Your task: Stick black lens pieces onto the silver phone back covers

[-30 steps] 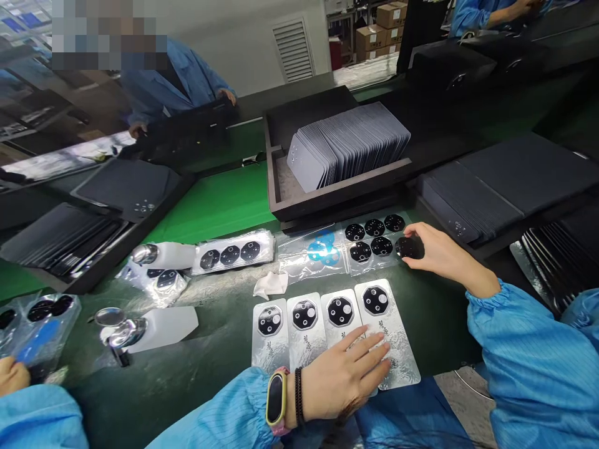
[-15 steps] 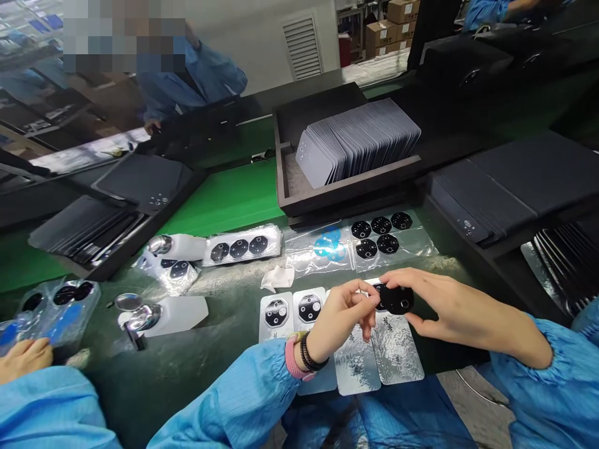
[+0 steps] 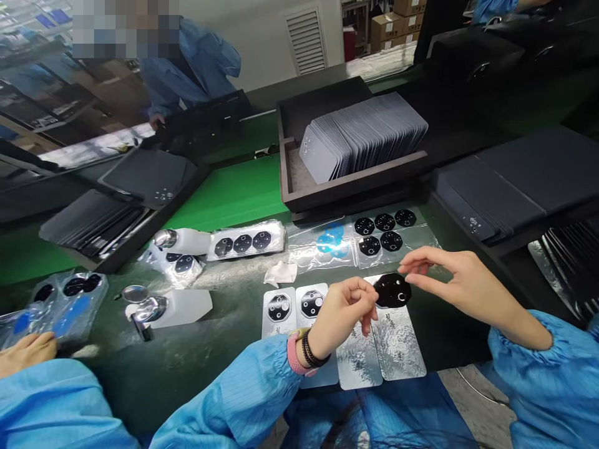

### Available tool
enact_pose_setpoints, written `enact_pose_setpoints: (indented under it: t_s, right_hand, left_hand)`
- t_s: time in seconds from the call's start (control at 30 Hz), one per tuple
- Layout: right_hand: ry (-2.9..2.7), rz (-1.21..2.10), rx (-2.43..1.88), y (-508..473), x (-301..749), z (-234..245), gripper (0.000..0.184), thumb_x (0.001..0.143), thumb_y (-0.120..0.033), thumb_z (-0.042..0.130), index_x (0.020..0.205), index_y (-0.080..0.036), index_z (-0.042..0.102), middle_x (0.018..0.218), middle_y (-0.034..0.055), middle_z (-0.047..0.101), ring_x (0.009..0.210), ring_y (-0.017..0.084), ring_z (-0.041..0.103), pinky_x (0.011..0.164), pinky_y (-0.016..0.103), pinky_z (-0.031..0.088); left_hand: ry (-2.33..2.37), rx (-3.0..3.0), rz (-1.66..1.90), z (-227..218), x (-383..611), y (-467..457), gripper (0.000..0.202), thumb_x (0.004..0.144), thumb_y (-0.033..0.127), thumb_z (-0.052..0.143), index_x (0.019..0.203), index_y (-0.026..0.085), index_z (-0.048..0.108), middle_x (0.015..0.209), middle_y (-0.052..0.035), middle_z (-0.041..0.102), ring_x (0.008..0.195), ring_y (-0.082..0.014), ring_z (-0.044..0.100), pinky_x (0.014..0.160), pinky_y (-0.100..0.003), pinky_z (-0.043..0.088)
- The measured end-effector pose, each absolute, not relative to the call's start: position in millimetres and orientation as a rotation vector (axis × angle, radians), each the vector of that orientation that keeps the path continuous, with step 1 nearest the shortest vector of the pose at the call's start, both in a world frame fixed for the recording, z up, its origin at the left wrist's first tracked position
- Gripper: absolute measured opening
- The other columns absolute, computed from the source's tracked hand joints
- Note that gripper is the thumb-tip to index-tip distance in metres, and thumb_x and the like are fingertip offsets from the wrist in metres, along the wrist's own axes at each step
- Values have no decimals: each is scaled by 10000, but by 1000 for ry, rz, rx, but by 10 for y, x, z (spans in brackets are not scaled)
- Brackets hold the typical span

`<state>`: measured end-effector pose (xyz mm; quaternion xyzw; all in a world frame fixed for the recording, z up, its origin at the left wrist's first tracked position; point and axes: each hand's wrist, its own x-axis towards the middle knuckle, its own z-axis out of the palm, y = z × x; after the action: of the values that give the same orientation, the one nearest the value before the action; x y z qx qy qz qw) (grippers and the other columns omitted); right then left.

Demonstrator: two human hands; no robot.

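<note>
A black octagonal plate (image 3: 392, 290) with small round holes is pinched at its left edge by my left hand (image 3: 345, 312), whose fingers are closed. It is over the top of a silver panel (image 3: 402, 349). My right hand (image 3: 452, 284) is at the plate's upper right edge, thumb and fingers apart; whether a fingertip touches it I cannot tell. More silver panels lie in the row, one partly bare (image 3: 359, 365) below my left hand. Two at the left have black octagons, such as the left one (image 3: 279, 307).
Behind lie clear sheets with black octagons (image 3: 384, 222) and blue pieces (image 3: 333, 240), plus a white cloth (image 3: 281, 272). A tray (image 3: 355, 190) of grey plates stands further back. Two white pump bottles (image 3: 189, 307) are left. Another person's hand (image 3: 29, 352) rests at far left.
My right hand has drawn slightly up and off the black plate, with its fingers spreading. The plate shows more of its face, and my left hand stays at its left edge.
</note>
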<state>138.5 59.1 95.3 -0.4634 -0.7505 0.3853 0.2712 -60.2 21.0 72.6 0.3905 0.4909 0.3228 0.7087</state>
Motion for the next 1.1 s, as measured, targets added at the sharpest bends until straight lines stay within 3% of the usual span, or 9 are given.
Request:
enact_pose_setpoints:
  t_s: [0.1,0.2,0.3,0.4,0.53,0.67,0.77,1.1]
  right_hand:
    - [-1934,1153,-1308,641,1340,936,392,750,-619,618,708,-232,666,680,35,702,621,198,646,581,330,552]
    - [-1876,1237,-1299,681,1304,930,441,684,-665,656,665,-225,671,643,35,688,600,198,629,583,339,533]
    - [-1858,1299,-1283,752,1300,890,416,659,-636,685,640,-220,683,640,39,688,603,198,619,603,346,519]
    - [-1867,1357,-1282,848,1306,770,332,647,-544,700,635,-211,695,621,31,682,593,190,607,593,336,495]
    - [-1909,1505,-1246,920,1279,569,222,630,-425,671,600,-205,686,566,8,655,554,169,588,565,311,469]
    - [-1969,1519,-1229,904,1242,450,191,657,-386,645,589,-212,684,552,-3,649,546,158,580,548,294,451]
    - [-2008,1504,-1229,893,1238,391,197,679,-387,654,599,-212,693,539,-9,644,523,148,565,519,281,432]
    - [-2051,1504,-1219,891,1245,348,173,696,-353,653,606,-218,712,539,-18,637,532,144,561,509,268,407]
  left_hand:
    - [1098,895,732,721,-606,215,335,682,458,689,667,176,507,476,60,557,338,-58,461,389,-182,368]
    - [1097,948,739,683,-621,221,336,724,474,655,688,182,495,492,59,558,341,-62,462,393,-188,383]
    - [1144,1251,702,608,-641,190,274,870,429,498,754,181,494,547,30,610,369,-83,515,407,-195,421]
    - [1197,2004,638,502,-640,80,285,983,268,298,832,169,518,624,-9,665,476,-106,606,466,-196,466]
    - [1030,2565,665,330,-581,-141,291,951,134,326,845,128,597,675,-74,678,603,-191,645,532,-279,492]
    - [865,2847,712,196,-528,-273,283,900,48,373,1053,7,608,939,-174,722,794,-235,679,669,-325,535]
    - [898,2936,725,142,-525,-281,302,893,32,377,1076,-33,608,984,-202,720,898,-250,679,767,-333,538]
    - [988,3031,743,118,-498,-286,338,879,21,344,1025,-27,645,945,-187,743,843,-238,699,769,-322,551]
